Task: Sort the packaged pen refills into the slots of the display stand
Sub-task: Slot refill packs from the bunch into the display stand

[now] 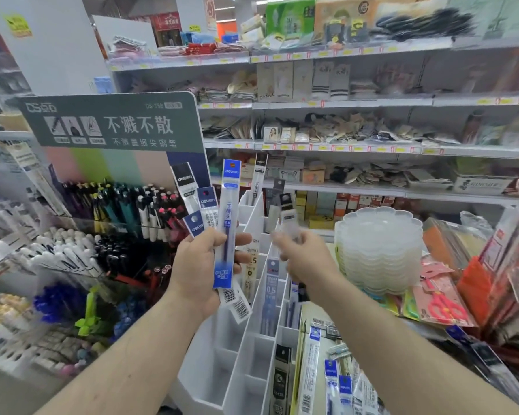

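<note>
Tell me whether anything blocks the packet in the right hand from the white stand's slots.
Nothing visible does. The right hand holds a black-topped refill packet, blurred by motion, directly above the white display stand. Several slots beneath are open, though some already hold packets.

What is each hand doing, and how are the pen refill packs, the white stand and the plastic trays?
Left hand: grips a fan of refill packs.
Fanned refill packs: upright, spread out, held above the stand.
Right hand: blurred, holds a black-topped pack.
Black-topped pack: upright, over the slots.
Display stand: some slots hold packs, several near ones bare.
Clear scalloped trays: stacked.
</note>
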Available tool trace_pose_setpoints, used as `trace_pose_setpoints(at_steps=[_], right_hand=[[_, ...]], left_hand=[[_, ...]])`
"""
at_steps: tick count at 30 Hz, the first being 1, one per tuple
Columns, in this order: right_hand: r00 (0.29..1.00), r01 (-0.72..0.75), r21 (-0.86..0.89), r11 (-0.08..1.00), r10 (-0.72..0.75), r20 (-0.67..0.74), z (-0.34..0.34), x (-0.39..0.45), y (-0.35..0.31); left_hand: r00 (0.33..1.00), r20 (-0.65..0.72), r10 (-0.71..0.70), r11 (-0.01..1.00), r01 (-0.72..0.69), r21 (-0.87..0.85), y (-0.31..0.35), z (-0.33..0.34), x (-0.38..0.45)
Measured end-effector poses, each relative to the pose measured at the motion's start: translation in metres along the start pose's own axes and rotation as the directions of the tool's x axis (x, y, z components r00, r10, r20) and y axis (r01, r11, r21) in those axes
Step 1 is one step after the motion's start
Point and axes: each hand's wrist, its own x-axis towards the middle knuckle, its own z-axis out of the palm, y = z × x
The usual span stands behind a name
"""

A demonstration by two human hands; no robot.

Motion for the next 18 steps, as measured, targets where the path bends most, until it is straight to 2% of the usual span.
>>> trace_pose_setpoints(at_steps=[3, 5, 10, 13, 16, 18], right_hand=[[0.989, -0.140, 0.382, 0.913, 0.147, 0.012, -0.030, -0.010, -0.011], [0.986, -0.155, 0.519, 0.841, 0.162, 0.031, -0.040, -0.021, -0.012], [0.993, -0.054, 0.644, 0.763, 0.108, -0.046, -0.038, -0.044, -0.013], [1.000, -0.006, 0.638, 0.770, -0.003, 0.012, -0.035, -0.055, -0.017], [0.988, 0.024, 0.627, 0.779, -0.115, 0.104, -0.029, -0.065, -0.023], [0.985, 0.082, 0.607, 0.791, -0.159, 0.074, -0.025, -0.065, -0.022]], left_hand=[[0.999, 0.027, 0.031, 0.999, -0.032, 0.034, -0.001, 0.002, -0.001], [0.998, 0.042, 0.040, 0.998, -0.042, 0.041, -0.001, 0.003, -0.001], [0.988, 0.149, 0.041, 0.986, -0.064, 0.155, -0.003, 0.007, -0.006], [0.975, 0.222, 0.016, 0.975, -0.064, 0.212, -0.005, 0.011, -0.012], [0.973, 0.231, -0.014, 0.967, -0.046, 0.252, -0.007, 0.014, -0.014], [0.973, 0.230, -0.030, 0.964, -0.032, 0.263, -0.010, 0.015, -0.014]])
